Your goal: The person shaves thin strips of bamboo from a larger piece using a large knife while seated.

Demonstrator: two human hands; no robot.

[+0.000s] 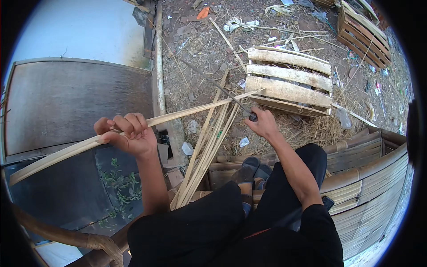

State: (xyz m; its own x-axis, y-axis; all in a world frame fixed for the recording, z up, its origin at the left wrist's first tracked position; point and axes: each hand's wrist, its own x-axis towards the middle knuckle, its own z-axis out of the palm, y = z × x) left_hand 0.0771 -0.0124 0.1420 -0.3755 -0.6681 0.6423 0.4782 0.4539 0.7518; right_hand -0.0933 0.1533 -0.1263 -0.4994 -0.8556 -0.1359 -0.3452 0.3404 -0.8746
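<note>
My left hand (126, 131) is closed round a long pale bamboo strip (187, 112). The strip slants up from the lower left to the front of a slatted wooden crate, and its far end looks split. In my right hand (264, 123) is the dark handle of a long thin knife (212, 81). Its narrow blade points up and to the left, crossing the strip close to the far end. I cannot tell how deep the edge sits in it. Several more bamboo strips (209, 144) lie in a bundle between my arms, leaning beside my leg.
The slatted crate (289, 84) stands on littered dirt ground, with another crate (362, 38) at the far right. A bamboo bench (364, 191) runs along my right. To the left are a dark panel (80, 107) and a green plant (120, 184). Straw and plastic scraps lie about.
</note>
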